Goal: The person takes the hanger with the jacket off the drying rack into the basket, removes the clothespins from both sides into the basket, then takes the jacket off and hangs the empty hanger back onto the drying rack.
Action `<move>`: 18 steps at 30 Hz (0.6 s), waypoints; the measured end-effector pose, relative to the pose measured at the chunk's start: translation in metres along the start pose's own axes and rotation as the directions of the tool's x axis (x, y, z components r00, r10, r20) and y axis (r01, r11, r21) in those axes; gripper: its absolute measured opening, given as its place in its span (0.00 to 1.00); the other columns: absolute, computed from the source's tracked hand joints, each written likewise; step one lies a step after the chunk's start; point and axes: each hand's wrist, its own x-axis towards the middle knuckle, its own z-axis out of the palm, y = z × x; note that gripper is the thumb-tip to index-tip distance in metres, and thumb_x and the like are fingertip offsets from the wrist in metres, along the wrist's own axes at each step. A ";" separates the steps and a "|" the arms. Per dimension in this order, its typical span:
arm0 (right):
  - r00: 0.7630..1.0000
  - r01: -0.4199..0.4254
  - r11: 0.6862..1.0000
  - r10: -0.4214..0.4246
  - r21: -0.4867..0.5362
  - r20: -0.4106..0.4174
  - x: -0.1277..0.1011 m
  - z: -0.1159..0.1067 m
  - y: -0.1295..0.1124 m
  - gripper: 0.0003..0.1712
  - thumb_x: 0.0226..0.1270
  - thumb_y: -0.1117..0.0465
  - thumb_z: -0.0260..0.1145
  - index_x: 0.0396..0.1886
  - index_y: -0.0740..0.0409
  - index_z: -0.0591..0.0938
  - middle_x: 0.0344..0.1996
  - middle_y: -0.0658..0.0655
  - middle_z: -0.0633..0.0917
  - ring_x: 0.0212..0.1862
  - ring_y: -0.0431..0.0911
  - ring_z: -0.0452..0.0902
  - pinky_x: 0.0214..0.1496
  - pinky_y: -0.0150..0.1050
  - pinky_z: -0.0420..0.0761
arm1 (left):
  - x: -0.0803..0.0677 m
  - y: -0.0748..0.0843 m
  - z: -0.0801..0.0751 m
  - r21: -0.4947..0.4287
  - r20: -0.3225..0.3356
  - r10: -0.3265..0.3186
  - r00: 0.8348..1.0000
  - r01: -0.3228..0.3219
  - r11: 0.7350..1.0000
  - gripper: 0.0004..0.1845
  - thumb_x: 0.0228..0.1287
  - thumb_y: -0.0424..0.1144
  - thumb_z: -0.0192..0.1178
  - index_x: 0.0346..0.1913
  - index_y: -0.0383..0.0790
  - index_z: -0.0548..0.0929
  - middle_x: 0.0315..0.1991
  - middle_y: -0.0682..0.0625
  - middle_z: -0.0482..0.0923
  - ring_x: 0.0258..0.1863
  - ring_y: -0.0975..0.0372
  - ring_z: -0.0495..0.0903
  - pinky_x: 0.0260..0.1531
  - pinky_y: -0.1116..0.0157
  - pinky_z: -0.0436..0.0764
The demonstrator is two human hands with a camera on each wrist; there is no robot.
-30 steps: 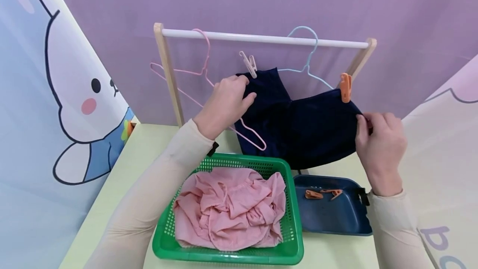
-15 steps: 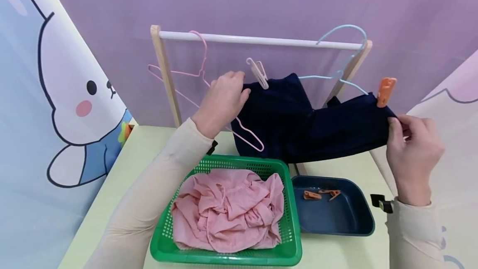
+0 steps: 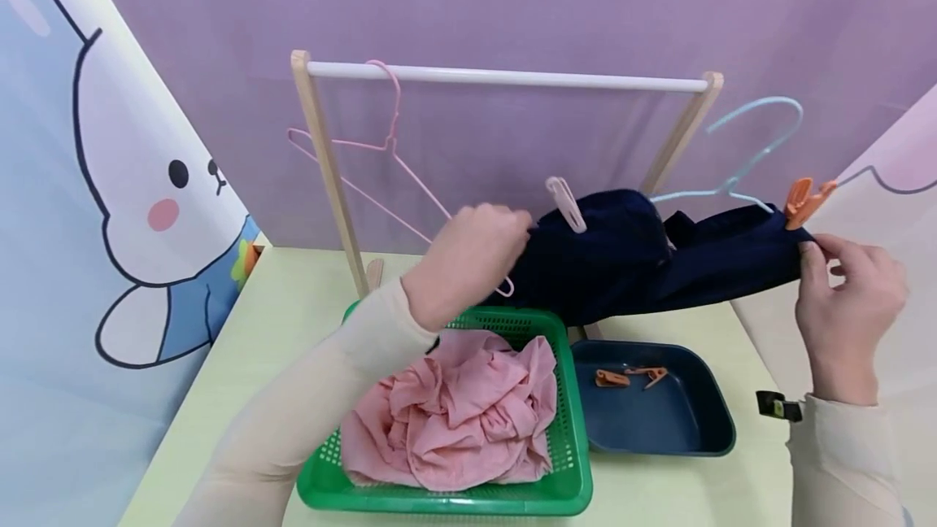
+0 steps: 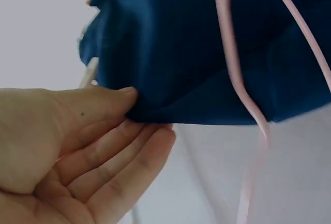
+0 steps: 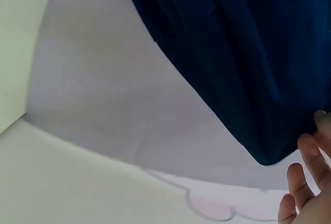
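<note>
Holding a dark blue garment (image 3: 644,259) stretched between them, both hands now sit lower and further right than a second ago. In the head view the left hand (image 3: 468,263) pinches the garment's left end above the green basket (image 3: 578,462), beside the white clip (image 3: 565,203); the right hand (image 3: 849,299) pinches the right end out past the table's right edge, just below the orange clip (image 3: 801,200). The light blue hanger (image 3: 754,153), which hung on the white rail (image 3: 505,77) a second ago, has come off it and now stands to the right of the rack's right post, still clipped to the garment. The pink hanger (image 3: 366,145) stays on the rail's left end. A pink cloth (image 3: 454,413) fills the basket at the table's front edge, and the dark blue tray (image 3: 703,429) beside it holds two orange clips (image 3: 629,378).

In the left wrist view the thumb and fingers (image 4: 103,151) nip a fold of the garment (image 4: 196,53), with the pink hanger's wire (image 4: 243,89) crossing in front of the cloth.

In the right wrist view the garment (image 5: 248,53) hangs from above and fingertips (image 5: 305,151) touch its lower corner; the grip itself lies outside this view
</note>
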 end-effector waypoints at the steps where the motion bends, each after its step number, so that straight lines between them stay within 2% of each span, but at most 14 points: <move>1: 1.000 -0.003 1.000 0.003 -0.003 0.023 -0.001 0.000 0.005 0.12 0.70 0.63 0.65 0.40 0.71 0.86 0.33 0.31 0.73 0.38 0.18 0.56 0.47 0.38 0.60 | -0.003 0.008 0.001 0.026 0.009 0.031 0.999 -0.031 0.999 0.06 0.70 0.31 0.60 0.35 0.38 0.85 0.26 0.48 0.81 0.27 0.57 0.83 0.27 0.60 0.84; 3: 0.998 -0.023 1.000 0.023 -0.002 0.061 -0.004 0.000 0.013 0.12 0.70 0.65 0.64 0.42 0.71 0.86 0.35 0.25 0.66 0.37 0.18 0.56 0.49 0.42 0.60 | -0.011 0.023 0.003 0.062 0.038 0.090 0.995 -0.092 0.994 0.07 0.68 0.29 0.59 0.34 0.39 0.85 0.24 0.49 0.80 0.25 0.59 0.83 0.24 0.62 0.83; 6: 0.993 -0.037 0.999 0.037 0.000 0.110 -0.009 0.000 0.022 0.12 0.69 0.67 0.62 0.44 0.72 0.85 0.34 0.27 0.65 0.38 0.19 0.56 0.50 0.47 0.60 | -0.024 0.043 0.008 0.071 0.103 0.148 0.984 -0.156 0.985 0.08 0.63 0.26 0.58 0.31 0.42 0.83 0.22 0.52 0.77 0.24 0.61 0.81 0.23 0.65 0.82; 8: 0.992 -0.051 0.999 0.050 0.006 0.113 -0.014 0.001 0.025 0.11 0.68 0.69 0.62 0.44 0.72 0.85 0.34 0.27 0.65 0.38 0.19 0.56 0.51 0.47 0.60 | -0.032 0.052 0.012 0.032 0.151 0.166 0.974 -0.173 0.984 0.07 0.61 0.27 0.59 0.29 0.43 0.82 0.21 0.54 0.75 0.24 0.62 0.80 0.23 0.67 0.82; 12: 0.992 0.026 0.999 -0.031 0.038 0.125 -0.024 0.000 0.023 0.10 0.66 0.69 0.63 0.42 0.72 0.85 0.35 0.31 0.68 0.39 0.26 0.59 0.50 0.47 0.60 | -0.058 0.059 0.023 -0.018 0.203 0.170 0.964 -0.170 0.985 0.06 0.65 0.34 0.63 0.29 0.44 0.81 0.22 0.55 0.75 0.25 0.63 0.81 0.21 0.67 0.81; 15: 0.985 0.113 0.990 -0.122 0.081 0.119 -0.035 -0.003 0.010 0.10 0.66 0.69 0.64 0.40 0.73 0.85 0.29 0.48 0.76 0.34 0.44 0.67 0.47 0.47 0.60 | -0.085 0.054 0.032 -0.059 0.220 0.145 0.965 -0.136 0.989 0.08 0.69 0.36 0.62 0.30 0.44 0.80 0.23 0.55 0.76 0.26 0.64 0.81 0.22 0.68 0.81; 18: 0.978 0.173 0.978 -0.185 0.119 0.099 -0.045 -0.009 -0.012 0.11 0.66 0.66 0.65 0.37 0.73 0.85 0.29 0.67 0.78 0.33 0.64 0.67 0.45 0.46 0.59 | -0.112 0.044 0.037 -0.148 0.219 0.071 0.973 -0.039 0.988 0.09 0.69 0.34 0.62 0.29 0.44 0.78 0.24 0.55 0.76 0.27 0.63 0.81 0.23 0.68 0.81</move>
